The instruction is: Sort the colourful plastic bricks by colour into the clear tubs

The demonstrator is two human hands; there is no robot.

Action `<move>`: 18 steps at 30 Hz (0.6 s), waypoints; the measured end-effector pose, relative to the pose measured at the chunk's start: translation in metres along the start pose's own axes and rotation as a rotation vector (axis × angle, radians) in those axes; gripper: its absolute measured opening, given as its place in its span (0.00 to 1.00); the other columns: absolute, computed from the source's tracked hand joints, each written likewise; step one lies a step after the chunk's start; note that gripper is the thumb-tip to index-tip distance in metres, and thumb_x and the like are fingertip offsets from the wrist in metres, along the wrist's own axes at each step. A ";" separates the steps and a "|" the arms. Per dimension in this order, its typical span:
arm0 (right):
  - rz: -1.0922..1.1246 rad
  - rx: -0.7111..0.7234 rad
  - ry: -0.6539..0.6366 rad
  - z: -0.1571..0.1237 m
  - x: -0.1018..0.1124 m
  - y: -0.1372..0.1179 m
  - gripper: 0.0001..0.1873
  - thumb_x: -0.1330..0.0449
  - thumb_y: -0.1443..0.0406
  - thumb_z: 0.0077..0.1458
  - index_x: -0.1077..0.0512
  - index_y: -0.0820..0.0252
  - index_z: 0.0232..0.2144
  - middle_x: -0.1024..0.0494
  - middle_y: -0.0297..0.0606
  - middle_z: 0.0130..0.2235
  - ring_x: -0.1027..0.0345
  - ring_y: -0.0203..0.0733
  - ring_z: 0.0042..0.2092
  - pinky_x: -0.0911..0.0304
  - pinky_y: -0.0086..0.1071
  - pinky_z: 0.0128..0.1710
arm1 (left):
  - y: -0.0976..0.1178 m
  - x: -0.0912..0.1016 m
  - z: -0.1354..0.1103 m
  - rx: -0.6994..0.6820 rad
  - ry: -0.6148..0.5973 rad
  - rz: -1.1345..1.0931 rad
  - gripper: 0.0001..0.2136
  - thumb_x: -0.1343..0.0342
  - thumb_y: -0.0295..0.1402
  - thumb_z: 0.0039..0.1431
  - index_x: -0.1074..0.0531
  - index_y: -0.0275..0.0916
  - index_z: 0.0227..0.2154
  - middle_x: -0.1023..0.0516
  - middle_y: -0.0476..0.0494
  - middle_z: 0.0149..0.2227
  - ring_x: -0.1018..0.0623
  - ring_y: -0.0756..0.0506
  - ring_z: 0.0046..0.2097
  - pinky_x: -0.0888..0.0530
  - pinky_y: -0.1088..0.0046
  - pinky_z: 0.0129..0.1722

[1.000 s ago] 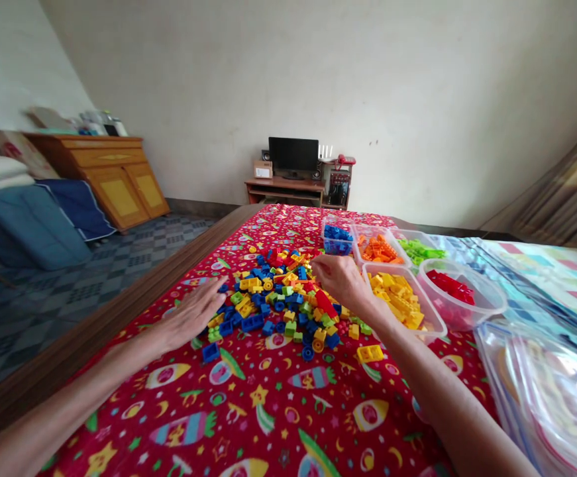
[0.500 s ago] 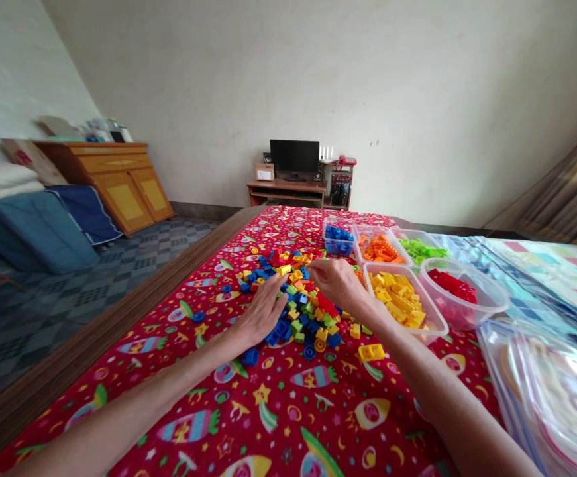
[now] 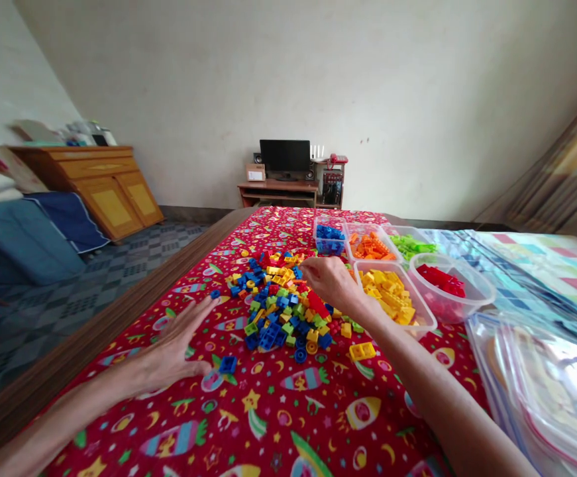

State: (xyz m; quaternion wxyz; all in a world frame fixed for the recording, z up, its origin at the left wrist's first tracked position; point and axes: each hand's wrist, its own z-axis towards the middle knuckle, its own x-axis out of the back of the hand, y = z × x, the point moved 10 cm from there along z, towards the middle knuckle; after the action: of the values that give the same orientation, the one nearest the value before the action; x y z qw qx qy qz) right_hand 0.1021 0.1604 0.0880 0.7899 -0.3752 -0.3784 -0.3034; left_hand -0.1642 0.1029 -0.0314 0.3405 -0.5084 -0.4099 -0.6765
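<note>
A heap of mixed toy building bricks in blue, yellow, green, red and orange lies on the red patterned cloth. My left hand hovers left of the heap, fingers spread and holding nothing. Its fingertips are near a small blue ring-shaped piece, its thumb near a single blue brick. Over the heap's right side, my right hand is closed with its fingers curled under; whatever is in them is hidden. A yellow brick lies below my right wrist.
Right of the heap stand clear tubs of sorted bricks: blue, orange, green, yellow and red. Clear plastic lids or bags lie at the right. The table's wooden edge runs along the left.
My left hand has moved left and toward me, off the heap, and its fingers have spread. My right hand stays closed at the heap's right side. The whole view has shifted slightly.
</note>
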 end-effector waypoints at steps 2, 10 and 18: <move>-0.017 -0.009 -0.020 -0.001 0.000 -0.004 0.14 0.49 0.69 0.56 0.28 0.61 0.23 0.30 0.34 0.22 0.51 0.31 0.23 0.58 0.29 0.25 | -0.003 -0.008 -0.014 -0.011 0.007 -0.010 0.54 0.47 0.63 0.44 0.70 0.45 0.66 0.62 0.34 0.68 0.50 0.28 0.66 0.41 0.51 0.60; 0.000 0.009 -0.023 -0.003 0.000 -0.005 0.13 0.50 0.68 0.57 0.28 0.62 0.24 0.31 0.33 0.22 0.51 0.31 0.24 0.57 0.28 0.26 | 0.041 -0.032 0.029 0.000 0.186 -0.071 0.53 0.45 0.58 0.47 0.75 0.48 0.65 0.65 0.34 0.69 0.57 0.26 0.66 0.43 0.44 0.59; -0.039 0.028 -0.026 -0.003 -0.011 -0.002 0.13 0.50 0.67 0.58 0.27 0.61 0.27 0.29 0.35 0.23 0.48 0.31 0.24 0.57 0.28 0.26 | 0.100 -0.031 0.117 -0.227 0.270 -0.094 0.50 0.44 0.56 0.49 0.70 0.47 0.66 0.62 0.33 0.68 0.58 0.28 0.67 0.50 0.44 0.62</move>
State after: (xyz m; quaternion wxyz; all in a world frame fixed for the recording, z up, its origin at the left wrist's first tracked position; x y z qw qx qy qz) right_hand 0.0956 0.1590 0.0783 0.7842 -0.3605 -0.4000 -0.3085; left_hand -0.0204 0.1667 -0.0237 0.3007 -0.4284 -0.3048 -0.7957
